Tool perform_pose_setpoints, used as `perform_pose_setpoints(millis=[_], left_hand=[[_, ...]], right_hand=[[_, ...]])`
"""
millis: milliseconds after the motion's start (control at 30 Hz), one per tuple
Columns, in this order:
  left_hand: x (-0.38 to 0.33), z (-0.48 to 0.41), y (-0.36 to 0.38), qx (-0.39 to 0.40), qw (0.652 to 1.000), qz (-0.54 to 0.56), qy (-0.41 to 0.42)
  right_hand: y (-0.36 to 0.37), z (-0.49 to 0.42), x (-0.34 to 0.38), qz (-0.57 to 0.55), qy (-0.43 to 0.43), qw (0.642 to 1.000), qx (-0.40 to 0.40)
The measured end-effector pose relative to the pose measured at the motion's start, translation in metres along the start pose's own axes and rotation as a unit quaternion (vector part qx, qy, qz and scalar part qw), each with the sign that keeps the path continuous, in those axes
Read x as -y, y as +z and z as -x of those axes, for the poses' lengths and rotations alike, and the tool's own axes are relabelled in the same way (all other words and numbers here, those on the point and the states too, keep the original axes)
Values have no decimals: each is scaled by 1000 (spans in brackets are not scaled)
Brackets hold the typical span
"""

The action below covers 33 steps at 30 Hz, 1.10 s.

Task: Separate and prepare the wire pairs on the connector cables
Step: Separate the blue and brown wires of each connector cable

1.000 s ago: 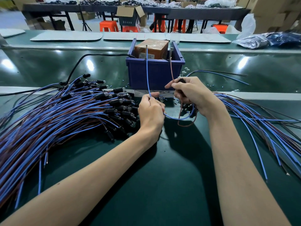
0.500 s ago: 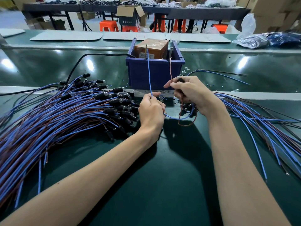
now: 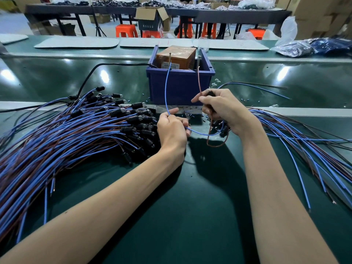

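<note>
While my left hand [image 3: 172, 130] pinches the blue wire [image 3: 165, 88] and my right hand [image 3: 225, 111] the brown wire [image 3: 199, 82] at mid-frame, I judge both light, springy, best gripped mid-length.

Single head-worn wide-angle view, looking forward and down across a dark green work surface [image 3: 190, 210].

The camera sits above and behind two bare forearms that enter from the bottom edge. The left hand [image 3: 172, 130] and right hand [image 3: 226, 111] lie near centre, close enough that the thin blue insulated wire [image 3: 165, 88] and thin brown insulated wire [image 3: 199, 82] they pinch show as single strands. A blue plastic bin [image 3: 181, 86] stands just beyond, and orange plastic stools [image 3: 126, 30] sit far off along the top edge.
</note>
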<state>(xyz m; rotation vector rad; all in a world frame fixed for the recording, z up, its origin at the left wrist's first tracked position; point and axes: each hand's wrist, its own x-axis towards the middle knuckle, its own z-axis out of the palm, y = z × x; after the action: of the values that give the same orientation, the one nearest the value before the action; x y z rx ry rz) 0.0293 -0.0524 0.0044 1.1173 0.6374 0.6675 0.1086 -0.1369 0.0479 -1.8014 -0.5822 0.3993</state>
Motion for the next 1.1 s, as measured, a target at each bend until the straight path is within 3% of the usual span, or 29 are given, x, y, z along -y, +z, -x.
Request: perform_pose_setpoints(millis=[300,467,533,600,700,733,833,900,1000,1100], left_hand=[[0,0,-1,-30,999,36,24],[7,3,-3,51,993,-86,68],[10,4,-2,71,986,-118,95],[10,6,-2,82,982,-126,110],[8,8,-3,67,979,-133,142],[7,10,-3,62,975,-146,158],[5,16,-2,57,946,-235,215],[4,18,-2,77,919,-317,220],[-4,33,5,189,901,-373,115],[-7,53,22,339,889,-276,-139]], right_hand=[[-1,1,1,-7,-2,1000,4],[-6,10,6,91,35,982,163],[-9,12,11,102,54,976,182],[-17,11,16,174,57,972,147],[-37,9,21,390,69,916,69],[-44,9,20,416,84,905,40],[-62,13,15,364,122,914,-128],[-67,16,14,314,96,914,-238],[-65,16,19,265,13,915,-304],[-59,13,24,271,-36,916,-294]])
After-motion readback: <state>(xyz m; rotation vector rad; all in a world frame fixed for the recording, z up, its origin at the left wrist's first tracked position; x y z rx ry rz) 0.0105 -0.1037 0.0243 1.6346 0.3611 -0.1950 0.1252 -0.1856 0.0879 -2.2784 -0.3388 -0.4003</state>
